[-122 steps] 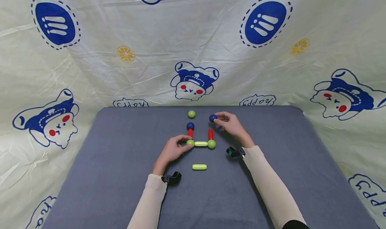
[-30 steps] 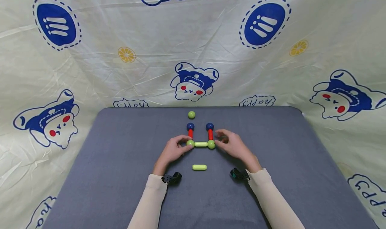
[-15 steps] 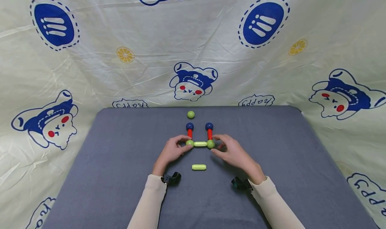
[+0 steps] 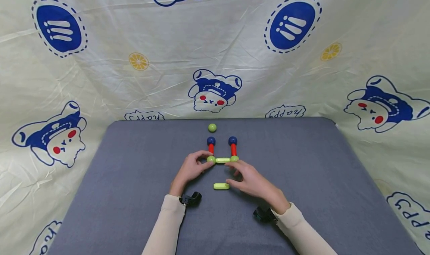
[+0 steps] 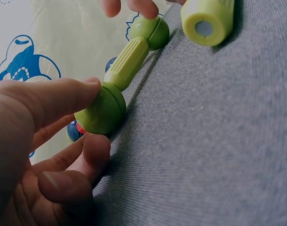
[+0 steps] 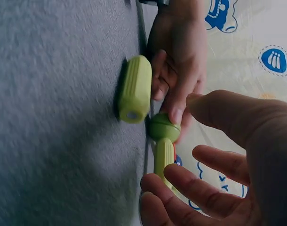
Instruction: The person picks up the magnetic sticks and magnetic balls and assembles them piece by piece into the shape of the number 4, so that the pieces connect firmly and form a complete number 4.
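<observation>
My left hand (image 4: 193, 167) pinches the left green ball (image 5: 105, 110) of a joined piece lying on the table. A yellow-green rod (image 4: 223, 160) links that ball to a second green ball (image 4: 234, 158), partly covered by the right hand's fingers in the head view. From each green ball a red rod (image 4: 233, 149) runs toward the far edge, ending in a blue ball (image 4: 232, 140). With thumb and fingers spread and nothing between them, my right hand (image 4: 253, 182) hovers between the piece and a loose yellow-green rod (image 6: 136, 87); its thumb is near that rod's right end.
Beyond the blue balls, a loose green ball (image 4: 212, 127) lies near the far edge of the grey table (image 4: 151, 135). A printed pale sheet (image 4: 168, 87) hangs behind and at the sides. Each wrist wears a black strap with a camera (image 4: 190, 199).
The right hand set its blue ball on the right red rod's far end, came back to the right green ball, then moved nearer and leftward toward the loose rod. The left hand stays put.
</observation>
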`<action>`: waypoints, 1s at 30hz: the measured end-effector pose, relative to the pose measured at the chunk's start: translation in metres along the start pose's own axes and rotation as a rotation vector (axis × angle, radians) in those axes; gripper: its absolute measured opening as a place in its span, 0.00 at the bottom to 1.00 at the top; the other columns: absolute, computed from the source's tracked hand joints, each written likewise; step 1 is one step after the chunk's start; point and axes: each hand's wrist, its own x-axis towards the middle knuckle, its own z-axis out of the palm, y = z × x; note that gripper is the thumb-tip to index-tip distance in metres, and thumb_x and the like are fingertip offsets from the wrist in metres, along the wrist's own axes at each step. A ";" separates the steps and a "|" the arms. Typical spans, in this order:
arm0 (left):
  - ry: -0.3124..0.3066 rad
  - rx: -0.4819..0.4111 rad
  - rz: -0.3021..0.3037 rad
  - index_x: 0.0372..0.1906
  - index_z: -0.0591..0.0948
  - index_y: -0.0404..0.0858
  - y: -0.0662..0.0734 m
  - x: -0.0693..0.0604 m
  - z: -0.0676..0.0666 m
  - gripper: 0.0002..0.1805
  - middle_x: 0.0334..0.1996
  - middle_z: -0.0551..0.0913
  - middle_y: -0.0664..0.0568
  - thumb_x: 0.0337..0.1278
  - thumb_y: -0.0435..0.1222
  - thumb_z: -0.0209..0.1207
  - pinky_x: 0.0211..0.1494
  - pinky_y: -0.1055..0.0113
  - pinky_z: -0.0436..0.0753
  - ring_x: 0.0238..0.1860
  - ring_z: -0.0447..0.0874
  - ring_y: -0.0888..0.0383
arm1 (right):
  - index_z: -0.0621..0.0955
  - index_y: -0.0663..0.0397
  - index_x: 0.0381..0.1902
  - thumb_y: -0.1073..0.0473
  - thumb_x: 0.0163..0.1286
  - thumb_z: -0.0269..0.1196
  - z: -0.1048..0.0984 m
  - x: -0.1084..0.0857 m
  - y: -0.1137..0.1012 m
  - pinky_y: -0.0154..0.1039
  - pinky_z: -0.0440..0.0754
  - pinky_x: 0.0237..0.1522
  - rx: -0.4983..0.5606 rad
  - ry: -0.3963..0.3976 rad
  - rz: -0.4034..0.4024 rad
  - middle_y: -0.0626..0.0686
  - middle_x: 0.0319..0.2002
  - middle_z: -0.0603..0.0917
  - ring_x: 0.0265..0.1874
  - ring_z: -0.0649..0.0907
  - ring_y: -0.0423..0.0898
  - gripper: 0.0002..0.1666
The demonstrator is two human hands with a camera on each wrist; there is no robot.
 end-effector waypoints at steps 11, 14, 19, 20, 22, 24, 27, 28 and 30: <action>0.003 -0.002 -0.006 0.56 0.86 0.44 -0.001 0.001 0.001 0.16 0.50 0.87 0.48 0.65 0.40 0.69 0.26 0.70 0.78 0.19 0.76 0.63 | 0.79 0.54 0.65 0.48 0.71 0.69 0.010 -0.002 -0.003 0.38 0.81 0.42 0.003 -0.057 -0.021 0.53 0.55 0.84 0.42 0.82 0.44 0.30; 0.002 -0.006 0.004 0.56 0.86 0.43 0.000 0.001 0.000 0.16 0.50 0.87 0.47 0.65 0.40 0.69 0.26 0.70 0.78 0.19 0.76 0.63 | 0.80 0.55 0.65 0.48 0.71 0.69 0.012 -0.003 -0.003 0.39 0.81 0.43 0.006 -0.068 -0.032 0.53 0.55 0.84 0.42 0.82 0.43 0.29; 0.002 -0.011 0.008 0.56 0.85 0.43 0.000 0.000 0.000 0.16 0.50 0.87 0.46 0.65 0.39 0.69 0.26 0.70 0.78 0.19 0.77 0.62 | 0.81 0.54 0.63 0.47 0.71 0.69 0.015 -0.003 -0.002 0.37 0.81 0.42 0.003 -0.084 -0.040 0.51 0.54 0.84 0.40 0.80 0.41 0.28; 0.002 -0.009 0.006 0.56 0.85 0.43 -0.001 0.000 0.000 0.16 0.50 0.87 0.47 0.65 0.39 0.69 0.26 0.70 0.78 0.19 0.77 0.62 | 0.81 0.54 0.62 0.47 0.71 0.69 0.015 -0.003 -0.002 0.37 0.80 0.42 0.002 -0.086 -0.042 0.51 0.53 0.84 0.39 0.80 0.40 0.27; 0.003 -0.008 0.005 0.56 0.85 0.43 -0.001 0.000 0.000 0.16 0.50 0.87 0.47 0.65 0.39 0.69 0.26 0.70 0.78 0.19 0.77 0.62 | 0.82 0.53 0.61 0.47 0.71 0.69 0.016 -0.002 -0.001 0.36 0.80 0.41 0.002 -0.090 -0.047 0.50 0.51 0.84 0.38 0.80 0.40 0.26; 0.005 -0.004 0.002 0.56 0.86 0.44 -0.001 0.000 0.000 0.16 0.50 0.87 0.48 0.65 0.39 0.69 0.26 0.70 0.78 0.20 0.77 0.62 | 0.82 0.52 0.60 0.47 0.71 0.69 0.017 -0.002 -0.001 0.36 0.80 0.41 0.008 -0.092 -0.050 0.50 0.50 0.84 0.38 0.79 0.39 0.24; 0.006 -0.001 0.003 0.56 0.86 0.44 -0.002 0.000 0.001 0.16 0.50 0.87 0.48 0.65 0.39 0.69 0.26 0.70 0.78 0.19 0.77 0.62 | 0.83 0.51 0.58 0.47 0.71 0.69 0.018 -0.001 0.000 0.36 0.79 0.40 0.016 -0.095 -0.051 0.49 0.48 0.84 0.38 0.80 0.39 0.23; 0.006 -0.002 0.005 0.56 0.85 0.43 -0.002 0.001 0.001 0.16 0.50 0.87 0.47 0.65 0.39 0.69 0.26 0.70 0.78 0.19 0.77 0.62 | 0.83 0.51 0.58 0.47 0.71 0.69 0.018 -0.001 0.000 0.36 0.80 0.40 0.020 -0.096 -0.050 0.49 0.48 0.84 0.38 0.80 0.39 0.23; 0.006 -0.003 0.011 0.56 0.85 0.43 -0.002 0.001 0.001 0.16 0.50 0.87 0.47 0.65 0.39 0.69 0.26 0.69 0.78 0.19 0.77 0.62 | 0.83 0.51 0.58 0.47 0.71 0.69 0.018 -0.001 0.000 0.36 0.80 0.41 0.022 -0.098 -0.048 0.49 0.48 0.84 0.38 0.80 0.39 0.23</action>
